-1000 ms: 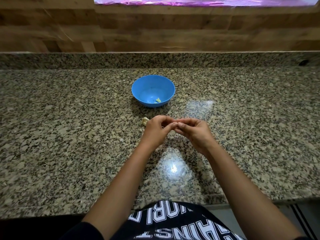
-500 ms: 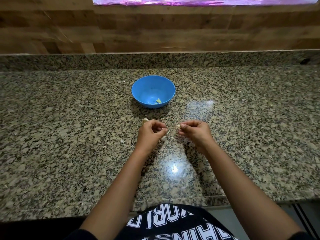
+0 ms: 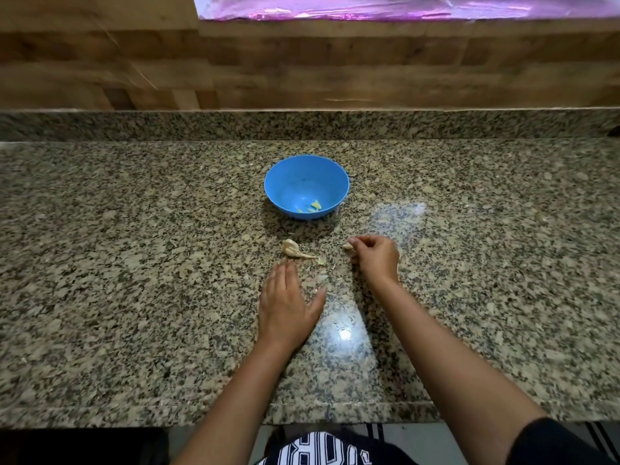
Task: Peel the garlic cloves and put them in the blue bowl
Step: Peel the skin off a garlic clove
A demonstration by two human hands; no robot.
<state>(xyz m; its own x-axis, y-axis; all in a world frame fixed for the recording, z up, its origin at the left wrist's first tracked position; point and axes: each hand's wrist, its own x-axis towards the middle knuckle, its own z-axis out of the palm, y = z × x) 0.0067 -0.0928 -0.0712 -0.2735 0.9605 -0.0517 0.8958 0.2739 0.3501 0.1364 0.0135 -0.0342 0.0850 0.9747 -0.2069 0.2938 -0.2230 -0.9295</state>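
**Left hand** (image 3: 288, 297): fingers released and straight, palm down, holding nothing. It is lying low over the tabletop (image 3: 134, 297); whether it is touching cannot be told. A second ago it was pinching together with the other hand, and half a second ago the two were drawing apart.

**Right hand** (image 3: 374, 260): fingers curled, and it is still pinching a garlic clove (image 3: 348, 246) at their tips, near the blue bowl (image 3: 307, 186) but not over it.

**Garlic piece** (image 3: 291, 248): unpeeled, with a trailing stem. It is now lying uncovered on the tabletop just beyond the left fingertips.

**Skin scraps** (image 3: 321, 261): lying between the hands.

**Blue bowl**: holding a few pale peeled pieces (image 3: 313, 206), unchanged.

**Judgement**: the peel is likely coming free, so the held clove is probably going into the bowl next. The garlic piece is still waiting to be peeled.
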